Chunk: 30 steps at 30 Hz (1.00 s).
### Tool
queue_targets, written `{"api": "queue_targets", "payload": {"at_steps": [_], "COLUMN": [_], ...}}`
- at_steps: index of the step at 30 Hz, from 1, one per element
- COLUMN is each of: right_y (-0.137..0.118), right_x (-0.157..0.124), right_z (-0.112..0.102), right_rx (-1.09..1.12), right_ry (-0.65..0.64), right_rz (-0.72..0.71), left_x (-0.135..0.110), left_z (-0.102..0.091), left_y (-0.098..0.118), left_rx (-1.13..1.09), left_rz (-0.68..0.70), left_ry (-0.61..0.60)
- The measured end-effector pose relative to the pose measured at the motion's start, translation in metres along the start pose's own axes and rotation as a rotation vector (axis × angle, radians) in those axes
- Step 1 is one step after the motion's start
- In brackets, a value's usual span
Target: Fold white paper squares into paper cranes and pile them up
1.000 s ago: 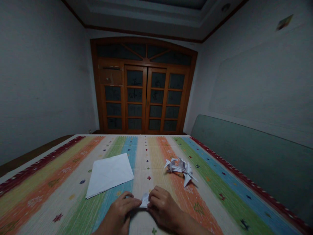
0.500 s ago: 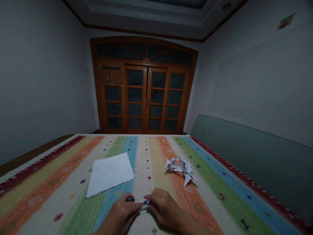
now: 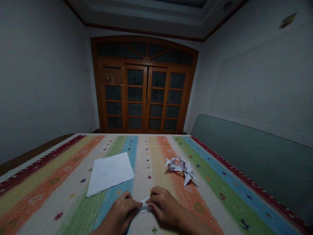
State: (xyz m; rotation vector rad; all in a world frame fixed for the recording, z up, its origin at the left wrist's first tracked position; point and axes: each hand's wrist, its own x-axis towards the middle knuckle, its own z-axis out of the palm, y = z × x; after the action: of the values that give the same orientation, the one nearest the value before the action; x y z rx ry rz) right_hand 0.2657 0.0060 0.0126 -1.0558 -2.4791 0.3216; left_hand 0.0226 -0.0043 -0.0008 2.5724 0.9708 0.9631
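Note:
A small folded piece of white paper [image 3: 144, 206] sits low on the striped cloth [image 3: 156, 163], mostly covered by my fingers. My left hand [image 3: 119, 210] pinches its left end, and my right hand [image 3: 163, 205] holds its right end. To the upper left of my hands lies a loose stack of white paper sheets [image 3: 110, 174], untouched. Several white origami figures [image 3: 182, 169] are heaped beyond my right hand, apart from it.
The multicoloured cloth spreads wide on both sides of my hands. A green padded panel [image 3: 254, 156] runs along its right side. Beyond the far edge stand wooden double doors with glass panes [image 3: 144, 85].
My hands have closed in on the small paper, which now lies flatter and narrower between my fingers than a second ago. The paper stack and origami figures have not moved.

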Motion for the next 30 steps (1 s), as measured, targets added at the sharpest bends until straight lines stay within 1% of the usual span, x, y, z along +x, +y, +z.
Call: {"api": "queue_targets", "payload": {"at_steps": [3,8,11,16,19,23,26,30], "right_y": [0.0,0.001,0.003,0.001,-0.001,0.0,0.005,0.009], "right_x": [-0.001,-0.001,-0.001,-0.003,-0.003,-0.001,0.0,-0.001], "right_z": [0.002,0.005,0.007,0.003,-0.002,-0.003,0.001,0.006], "right_rx": [-0.117,-0.291,-0.309,-0.258,-0.211,-0.133,-0.039,0.056], "right_ry": [0.027,0.042,0.041,0.031,0.024,0.091,0.105,0.083], "right_rz": [-0.092,-0.255,-0.268,-0.245,-0.271,-0.295,-0.305,-0.211], "left_x": [-0.003,-0.006,-0.006,-0.002,-0.001,-0.001,-0.001,-0.003], "left_z": [0.005,0.01,0.008,0.0,-0.002,-0.001,0.0,0.002], "left_y": [-0.002,-0.004,-0.001,0.01,0.013,0.013,0.012,0.01], "left_rx": [0.062,0.15,0.187,0.204,0.205,0.221,0.231,0.207], "left_rz": [0.099,0.102,0.118,0.173,0.197,0.206,0.196,0.162], "left_ry": [0.05,0.07,0.058,-0.013,-0.017,-0.03,-0.038,-0.026]}}
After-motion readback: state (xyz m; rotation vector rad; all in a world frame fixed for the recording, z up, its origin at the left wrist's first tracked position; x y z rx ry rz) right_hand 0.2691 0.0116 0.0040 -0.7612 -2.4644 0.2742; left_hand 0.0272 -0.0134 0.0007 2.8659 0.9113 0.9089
